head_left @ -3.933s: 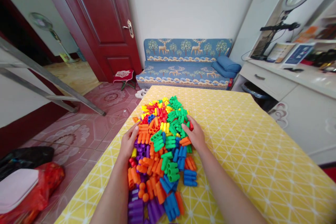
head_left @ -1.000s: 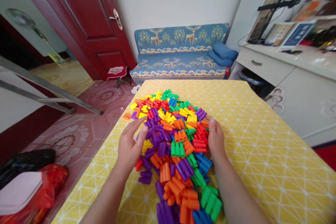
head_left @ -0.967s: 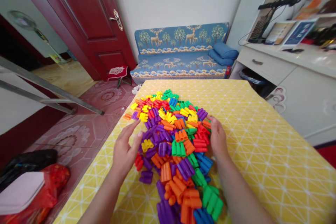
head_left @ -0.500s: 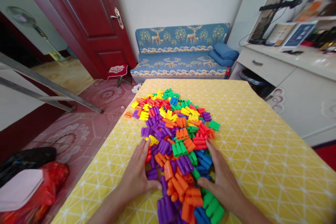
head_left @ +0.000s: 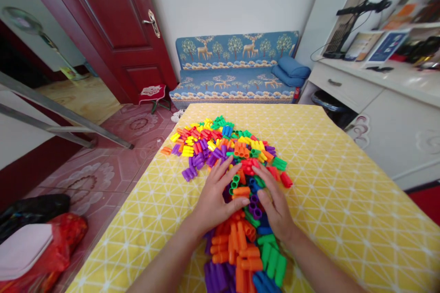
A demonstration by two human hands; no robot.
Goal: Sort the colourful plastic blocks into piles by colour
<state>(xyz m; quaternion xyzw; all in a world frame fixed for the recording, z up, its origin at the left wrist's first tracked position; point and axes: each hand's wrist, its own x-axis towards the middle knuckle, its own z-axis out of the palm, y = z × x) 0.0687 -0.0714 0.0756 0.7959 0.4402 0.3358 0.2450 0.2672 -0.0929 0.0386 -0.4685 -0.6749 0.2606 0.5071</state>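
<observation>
A heap of small plastic tube blocks [head_left: 227,146] in purple, orange, green, yellow, red and blue lies on the yellow patterned tablecloth [head_left: 326,201]. My left hand [head_left: 215,197] rests flat on the middle of the heap, fingers spread, thumb beside an orange block [head_left: 240,191]. My right hand [head_left: 273,201] lies next to it, palm down on the blocks, fingers stretched toward red pieces. Neither hand grips a block. More orange, green and purple blocks [head_left: 247,256] sit between my forearms.
A red block [head_left: 286,179] and a green block [head_left: 280,163] lie at the heap's right edge. Beyond the table stand a blue sofa [head_left: 237,73], a dark red door [head_left: 103,32], a small stool [head_left: 151,96] and a white cabinet [head_left: 378,110]. Bags [head_left: 37,242] lie on the floor left.
Both hands slid forward and inward from the near sides of the heap onto its middle, pushing blocks together. The pile is narrower and more bunched toward the far side.
</observation>
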